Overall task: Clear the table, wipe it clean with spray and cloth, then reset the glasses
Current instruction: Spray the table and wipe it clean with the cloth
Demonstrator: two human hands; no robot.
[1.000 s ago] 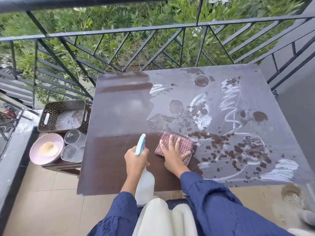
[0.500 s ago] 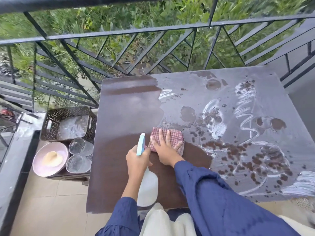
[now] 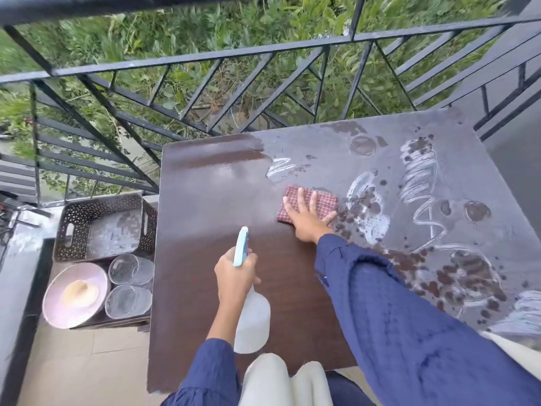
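Observation:
A dark brown table (image 3: 205,288) fills the middle of the view; its left half looks wiped and glossy, its right half carries white smears and dark wet spots. My right hand (image 3: 307,218) presses flat, fingers spread, on a folded red checked cloth (image 3: 325,199) near the table's centre. My left hand (image 3: 234,273) grips a white spray bottle (image 3: 253,323) with a light blue nozzle, held above the near part of the table. Two clear glasses (image 3: 130,269) (image 3: 127,300) stand on a low side stand left of the table.
On the low stand sit a dark perforated basket (image 3: 73,227) and a pink bowl (image 3: 76,294) beside the glasses. A black metal railing (image 3: 263,51) runs behind and to the right of the table, with greenery beyond. Tiled floor (image 3: 73,361) lies at lower left.
My right hand has pushed the cloth away from me, from the near middle toward the table's centre, leaving a wiped dark strip. My left hand keeps the bottle in the same grip.

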